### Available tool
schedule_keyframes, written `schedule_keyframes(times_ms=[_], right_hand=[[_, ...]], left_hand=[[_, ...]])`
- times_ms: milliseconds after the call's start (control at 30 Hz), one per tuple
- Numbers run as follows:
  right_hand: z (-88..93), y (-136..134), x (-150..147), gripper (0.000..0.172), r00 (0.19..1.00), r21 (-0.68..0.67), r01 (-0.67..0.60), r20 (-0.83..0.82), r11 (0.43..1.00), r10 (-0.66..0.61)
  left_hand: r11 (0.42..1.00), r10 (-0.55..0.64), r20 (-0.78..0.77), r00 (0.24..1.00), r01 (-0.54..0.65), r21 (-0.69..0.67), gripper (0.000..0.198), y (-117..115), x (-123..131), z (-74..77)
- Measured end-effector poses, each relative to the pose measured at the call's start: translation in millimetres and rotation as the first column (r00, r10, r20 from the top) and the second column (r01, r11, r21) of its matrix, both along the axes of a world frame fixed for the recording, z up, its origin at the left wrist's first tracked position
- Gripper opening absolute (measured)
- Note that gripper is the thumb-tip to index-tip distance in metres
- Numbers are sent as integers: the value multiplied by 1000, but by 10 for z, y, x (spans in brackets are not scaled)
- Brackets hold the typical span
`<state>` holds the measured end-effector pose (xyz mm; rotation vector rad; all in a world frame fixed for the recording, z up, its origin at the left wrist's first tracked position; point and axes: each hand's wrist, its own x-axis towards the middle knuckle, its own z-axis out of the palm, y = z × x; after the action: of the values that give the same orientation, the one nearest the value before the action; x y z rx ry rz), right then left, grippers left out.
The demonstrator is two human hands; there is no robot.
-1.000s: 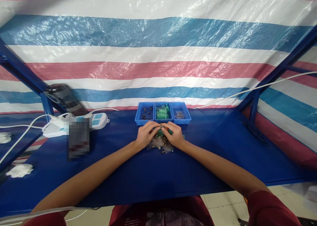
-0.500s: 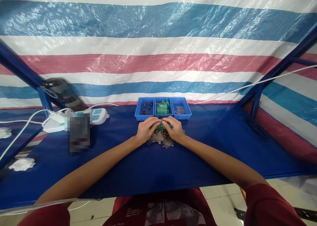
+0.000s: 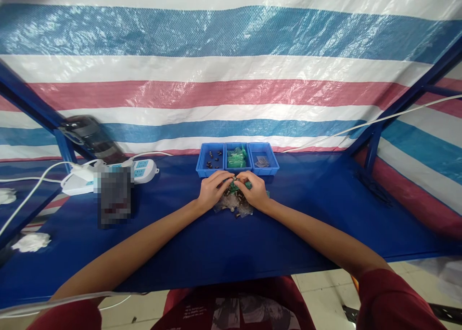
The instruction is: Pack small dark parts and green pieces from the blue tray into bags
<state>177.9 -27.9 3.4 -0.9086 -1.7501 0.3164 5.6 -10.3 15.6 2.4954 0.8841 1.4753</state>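
My left hand [image 3: 212, 191] and my right hand [image 3: 257, 192] meet over a small mixed pile [image 3: 234, 204] on the blue table. Clear plastic pieces, green packets and small dark metal parts make up the pile. Thumbs and fingers of both hands are bent into a pinch, with the fingertips nearly touching. Whatever sits between them is too small and covered to make out. Just beyond the hands stand three blue bins in a row: the left bin [image 3: 198, 167] holds small dark parts, the middle bin [image 3: 237, 169] green packets, the right bin [image 3: 275, 167] thin clear or grey pieces.
To the left lie a white power strip [image 3: 146, 170] with cables and a blurred-out dark object [image 3: 115, 200]. Behind them leans a dark bottle [image 3: 92, 135]. Crumpled white material [image 3: 32, 242] is at the far left, a dark cord bundle [image 3: 373, 188] at the right.
My right fingers have shifted slightly at the fingertips. Both hands otherwise stay over the pile, and the bins look the same.
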Motion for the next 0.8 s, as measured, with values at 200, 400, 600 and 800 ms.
schedule_keyframes(times_ms=[200, 400, 600, 800], right_hand=[[25, -13, -2, 20, 1000, 21, 0, 22, 1000, 0], [68, -30, -4, 14, 1000, 71, -24, -12, 997, 24], [36, -31, 2, 12, 1000, 26, -8, -27, 1000, 9], [10, -14, 4, 14, 1000, 36, 3, -25, 999, -2]], left_hand=[[998, -40, -25, 999, 39, -44, 20, 8, 0, 6], [995, -79, -10, 997, 78, -62, 21, 13, -10, 16], [990, -123, -6, 992, 122, -65, 25, 6, -33, 22], [987, -155, -27, 988, 153, -57, 32, -5, -53, 25]])
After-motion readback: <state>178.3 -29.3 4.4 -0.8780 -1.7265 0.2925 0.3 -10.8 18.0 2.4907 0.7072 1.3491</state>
